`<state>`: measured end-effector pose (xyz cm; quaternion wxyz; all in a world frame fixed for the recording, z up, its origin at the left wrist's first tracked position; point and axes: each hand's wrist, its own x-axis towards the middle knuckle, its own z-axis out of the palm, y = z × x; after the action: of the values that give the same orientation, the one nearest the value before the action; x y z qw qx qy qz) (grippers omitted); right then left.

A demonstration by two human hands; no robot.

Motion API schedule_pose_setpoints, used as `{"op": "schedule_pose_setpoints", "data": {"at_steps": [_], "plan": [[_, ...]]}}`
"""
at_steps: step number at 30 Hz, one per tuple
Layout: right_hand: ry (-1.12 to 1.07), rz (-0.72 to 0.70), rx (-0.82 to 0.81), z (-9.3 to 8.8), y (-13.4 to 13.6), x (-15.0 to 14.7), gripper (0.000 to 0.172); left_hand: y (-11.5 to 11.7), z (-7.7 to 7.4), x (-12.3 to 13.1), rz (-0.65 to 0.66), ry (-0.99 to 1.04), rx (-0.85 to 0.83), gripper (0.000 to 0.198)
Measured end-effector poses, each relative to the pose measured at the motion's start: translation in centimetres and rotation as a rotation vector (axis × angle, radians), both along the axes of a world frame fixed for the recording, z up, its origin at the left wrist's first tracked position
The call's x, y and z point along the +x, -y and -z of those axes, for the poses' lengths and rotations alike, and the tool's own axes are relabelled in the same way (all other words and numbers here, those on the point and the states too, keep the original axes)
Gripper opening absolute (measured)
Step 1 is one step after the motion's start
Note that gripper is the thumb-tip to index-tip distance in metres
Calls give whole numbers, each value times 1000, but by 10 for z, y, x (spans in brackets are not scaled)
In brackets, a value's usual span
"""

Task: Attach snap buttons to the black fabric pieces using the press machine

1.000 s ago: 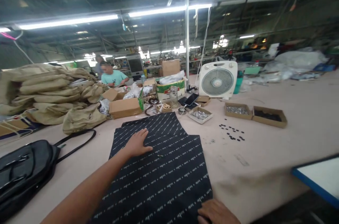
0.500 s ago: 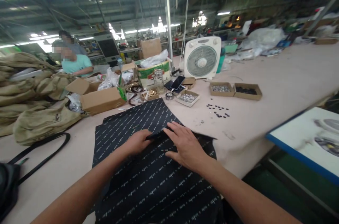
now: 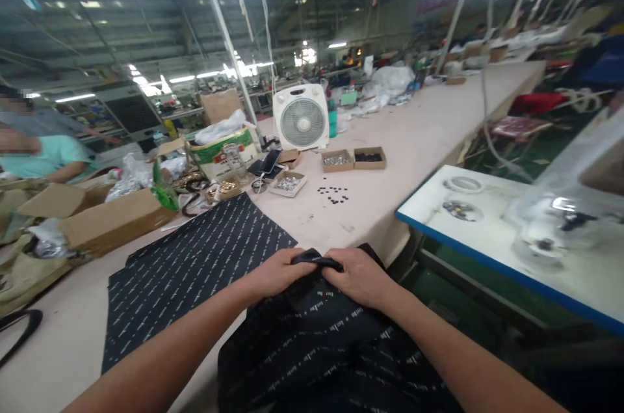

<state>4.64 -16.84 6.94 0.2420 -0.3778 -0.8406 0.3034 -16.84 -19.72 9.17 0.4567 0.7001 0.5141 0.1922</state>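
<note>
My left hand (image 3: pixel 277 272) and my right hand (image 3: pixel 358 278) are closed side by side on the bunched top edge of a black fabric piece with small white lettering (image 3: pixel 331 341). That piece is lifted off the table's near edge and hangs toward me. More of the same black printed fabric (image 3: pixel 195 263) lies flat on the beige table (image 3: pixel 390 159) to the left of my hands.
Cardboard boxes (image 3: pixel 104 224), small trays of metal studs (image 3: pixel 288 183) and loose black buttons (image 3: pixel 333 194) lie behind the fabric. A white fan (image 3: pixel 300 117) stands further back. A white, blue-edged machine table (image 3: pixel 502 237) is at the right. A person in a teal shirt (image 3: pixel 41 156) sits at far left.
Both hands have come together and gathered the top fabric piece, pulling it off the flat stack toward the table's near edge. My view has swung to the right.
</note>
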Motion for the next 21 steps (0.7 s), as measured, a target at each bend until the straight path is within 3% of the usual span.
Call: {"op": "schedule_pose_setpoints", "data": {"at_steps": [3, 6, 9, 11, 14, 17, 21], "plan": [[4, 30, 65, -17, 13, 30, 13, 2, -9, 27, 171, 14, -177, 32], [45, -2, 75, -36, 27, 55, 11, 4, -11, 45, 269, -59, -181, 25], [197, -12, 24, -46, 42, 78, 35, 4, -10, 60, 332, -18, -92, 22], [319, 21, 10, -44, 51, 92, 29, 6, -9, 70, 362, -10, -36, 26], [414, 110, 85, -34, 63, 108, 1, 13, -9, 88, 367, -30, 12, 22], [341, 145, 88, -25, 73, 120, 8, 24, -6, 104, 323, 19, 32, 23], [107, 63, -86, -21, 81, 125, 8, 40, 2, 112, 196, 117, -76, 26]]}}
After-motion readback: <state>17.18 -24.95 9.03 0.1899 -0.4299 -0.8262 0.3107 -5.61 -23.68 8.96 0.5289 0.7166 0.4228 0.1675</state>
